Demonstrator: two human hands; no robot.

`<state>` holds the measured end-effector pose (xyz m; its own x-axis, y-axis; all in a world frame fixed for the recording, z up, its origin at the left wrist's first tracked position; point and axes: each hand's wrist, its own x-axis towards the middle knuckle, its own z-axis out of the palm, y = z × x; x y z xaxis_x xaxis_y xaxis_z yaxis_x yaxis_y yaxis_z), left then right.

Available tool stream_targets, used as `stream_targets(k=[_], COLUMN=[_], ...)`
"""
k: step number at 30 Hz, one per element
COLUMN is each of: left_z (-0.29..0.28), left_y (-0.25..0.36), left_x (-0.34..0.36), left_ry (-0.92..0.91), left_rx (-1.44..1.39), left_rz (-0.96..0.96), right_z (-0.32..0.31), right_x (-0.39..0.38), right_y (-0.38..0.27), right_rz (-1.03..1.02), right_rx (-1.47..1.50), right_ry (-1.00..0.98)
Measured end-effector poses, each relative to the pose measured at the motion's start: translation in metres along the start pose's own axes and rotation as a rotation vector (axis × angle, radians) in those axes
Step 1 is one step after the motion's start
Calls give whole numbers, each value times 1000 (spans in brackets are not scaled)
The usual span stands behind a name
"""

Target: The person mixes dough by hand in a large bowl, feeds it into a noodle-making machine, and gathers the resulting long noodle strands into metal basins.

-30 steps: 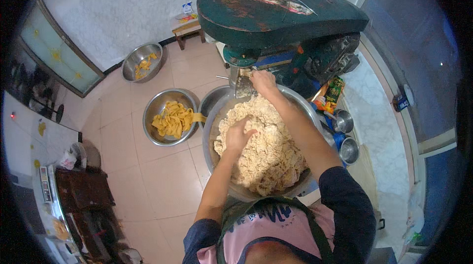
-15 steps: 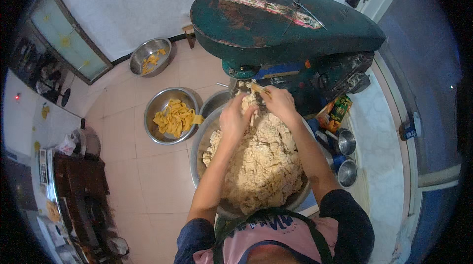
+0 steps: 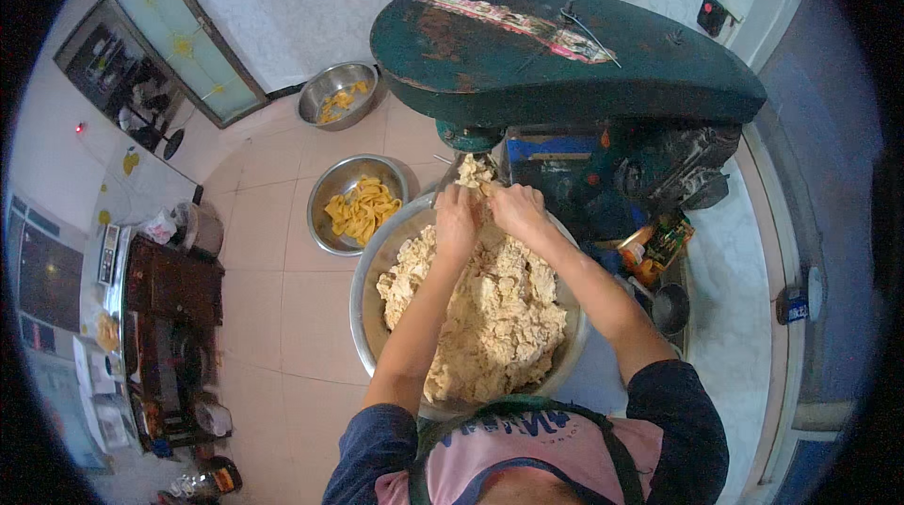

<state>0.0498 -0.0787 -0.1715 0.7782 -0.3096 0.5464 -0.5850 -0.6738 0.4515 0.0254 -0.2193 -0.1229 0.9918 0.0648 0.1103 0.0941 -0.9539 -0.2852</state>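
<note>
A wide metal basin (image 3: 365, 302) in front of me holds a big heap of pale, crumbly dough (image 3: 499, 326). Over its far edge, my left hand (image 3: 458, 222) and my right hand (image 3: 520, 211) are close together with fingers curled in. Both seem closed on dough, though the fingertips are mostly hidden. Loose dough lumps (image 3: 474, 172) lie just beyond my fingers, in the feed opening under a dark green machine (image 3: 565, 57).
On the tiled floor to the left stands a metal bowl of yellow dough strips (image 3: 363, 213). Farther back is another metal bowl (image 3: 315, 95) with yellow pieces. Right of the basin are packets (image 3: 654, 246) and a metal cup (image 3: 670, 307). A dark cabinet (image 3: 169, 288) stands far left.
My hands have drawn together and slightly nearer me; the yellowish piece at my right fingers no longer shows. More lumps sit in the feed opening. The view has shifted.
</note>
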Motion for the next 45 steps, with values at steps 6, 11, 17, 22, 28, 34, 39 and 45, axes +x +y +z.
stream_targets(k=[6,11,17,22,28,34,39,45], left_z=[12,-9,6,-10,18,59,30,42], left_y=[2,-5,9,20,16,-12,-1,-12], left_x=[-22,-12,22,-20,-30,2,0,7], left_ry=[-228,-364,-510,-90,-5,-316,-361,-152], left_rx=[292,420,422,109,-1053,-1672,-1679,-1690], left_rz=[80,-31,-82,-56,-1106,-1324,-1242,-1384], right_z=[23,-27,5,15,-17,11,-44,28], right_x=[52,35,61,58,39,67,39,59], right_y=[19,-10,1,-3,-17,11,-33,4], right_rz=[11,82,133,74,160,41,60,-22], right_rx=[-95,-56,-64,-57,-275,-280,-165,-211], right_ry=[122,-26,-5,-8,-155,-24,-252,73])
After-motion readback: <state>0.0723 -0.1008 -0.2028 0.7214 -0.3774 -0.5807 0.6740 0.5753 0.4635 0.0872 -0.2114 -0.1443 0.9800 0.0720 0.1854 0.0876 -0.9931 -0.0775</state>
